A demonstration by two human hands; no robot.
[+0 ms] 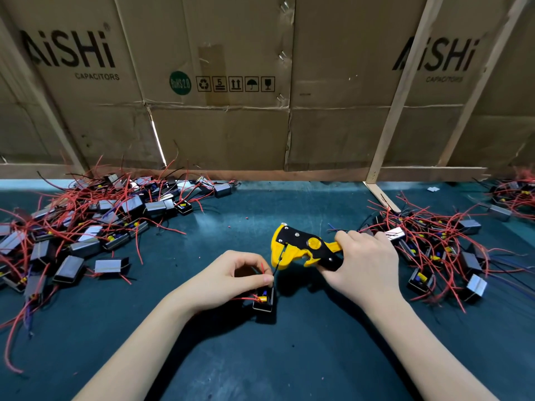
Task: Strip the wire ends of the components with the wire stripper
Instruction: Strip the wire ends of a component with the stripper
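A yellow and black wire stripper (301, 247) is gripped by its handles in my right hand (364, 264), jaws pointing left. My left hand (231, 276) pinches the thin wires of a small black box component (264, 299) that rests on the mat just under the fingers. A black wire runs from those fingertips up into the stripper's yellow jaws, and a short red wire end sticks up beside it. The stripper's handles are mostly hidden inside my right palm.
A large heap of black components with red wires (86, 224) covers the mat's left side. Another heap (440, 250) lies right of my right hand. Cardboard sheets (220, 82) on a wooden frame (396, 111) wall off the back of the green mat (260, 357).
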